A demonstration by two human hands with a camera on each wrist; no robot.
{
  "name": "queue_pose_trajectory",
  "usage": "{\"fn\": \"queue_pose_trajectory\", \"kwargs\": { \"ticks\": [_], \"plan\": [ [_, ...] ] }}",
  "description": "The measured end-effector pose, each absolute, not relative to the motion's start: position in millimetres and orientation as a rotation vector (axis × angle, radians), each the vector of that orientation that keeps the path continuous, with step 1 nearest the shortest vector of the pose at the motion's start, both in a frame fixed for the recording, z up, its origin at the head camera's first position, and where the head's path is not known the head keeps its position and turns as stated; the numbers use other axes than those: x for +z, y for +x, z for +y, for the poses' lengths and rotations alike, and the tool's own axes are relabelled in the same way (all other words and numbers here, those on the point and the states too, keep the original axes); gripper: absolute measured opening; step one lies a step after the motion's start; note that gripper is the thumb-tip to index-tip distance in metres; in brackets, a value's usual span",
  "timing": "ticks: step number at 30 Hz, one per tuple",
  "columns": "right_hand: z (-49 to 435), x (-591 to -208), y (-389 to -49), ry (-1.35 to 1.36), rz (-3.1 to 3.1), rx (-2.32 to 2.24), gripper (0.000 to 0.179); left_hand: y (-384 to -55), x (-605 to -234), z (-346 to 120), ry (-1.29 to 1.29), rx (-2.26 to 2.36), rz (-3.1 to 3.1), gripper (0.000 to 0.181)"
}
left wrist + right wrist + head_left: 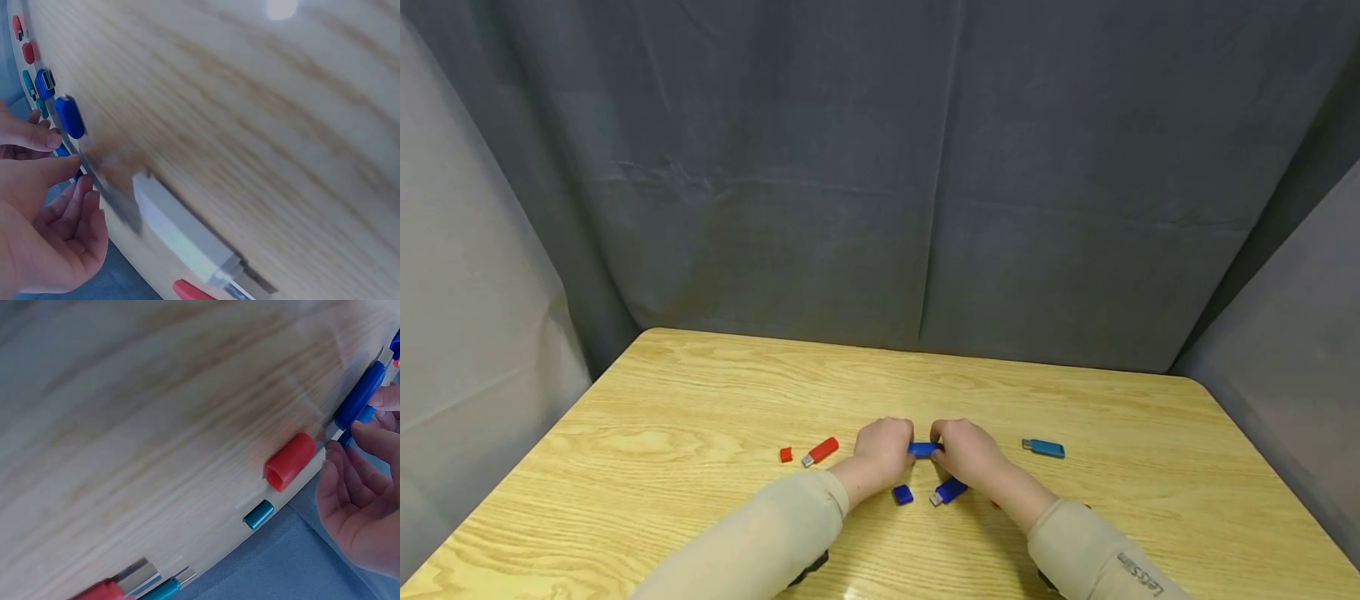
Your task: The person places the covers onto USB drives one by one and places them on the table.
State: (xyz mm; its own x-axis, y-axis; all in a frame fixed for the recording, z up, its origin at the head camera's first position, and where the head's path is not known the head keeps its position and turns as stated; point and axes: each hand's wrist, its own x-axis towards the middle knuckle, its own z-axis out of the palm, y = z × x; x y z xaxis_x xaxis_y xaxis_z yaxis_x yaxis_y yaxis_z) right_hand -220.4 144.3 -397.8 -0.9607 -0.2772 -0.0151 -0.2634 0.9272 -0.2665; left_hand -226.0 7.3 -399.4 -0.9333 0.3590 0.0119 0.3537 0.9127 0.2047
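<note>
Both hands meet over the middle of the table, holding one bright blue USB stick [924,449] between them. My left hand [883,447] pinches its left end and my right hand [964,451] pinches its right end; fingertips hide both ends. In the right wrist view, the right hand [362,506] has thumb and fingers on the blue piece. Just below the hands lie a dark blue USB stick [950,491], its metal plug bare, and a dark blue cap [902,495].
Left of the hands lie a red USB stick [821,451] and red cap [786,454]. A teal USB stick [1043,448] lies right. The left wrist view shows a pale stick [184,231]; the right wrist view shows another red cap [290,461] and a teal cap [259,514].
</note>
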Motion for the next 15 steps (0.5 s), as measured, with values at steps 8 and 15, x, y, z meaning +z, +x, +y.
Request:
{"fn": "queue_pose_trajectory", "kwargs": {
  "ticks": [8, 15],
  "plan": [
    [145.7, -399.0, -221.2, -0.428, 2.996, -0.436, 0.007, -223.5, -400.6, 6.1, 0.556, 0.43, 3.016, 0.01],
    [146.8, -400.6, -220.2, -0.427, 2.989, -0.449, 0.007, -221.8, -401.0, 6.9, 0.542, 0.451, 3.018, 0.008]
  ]
}}
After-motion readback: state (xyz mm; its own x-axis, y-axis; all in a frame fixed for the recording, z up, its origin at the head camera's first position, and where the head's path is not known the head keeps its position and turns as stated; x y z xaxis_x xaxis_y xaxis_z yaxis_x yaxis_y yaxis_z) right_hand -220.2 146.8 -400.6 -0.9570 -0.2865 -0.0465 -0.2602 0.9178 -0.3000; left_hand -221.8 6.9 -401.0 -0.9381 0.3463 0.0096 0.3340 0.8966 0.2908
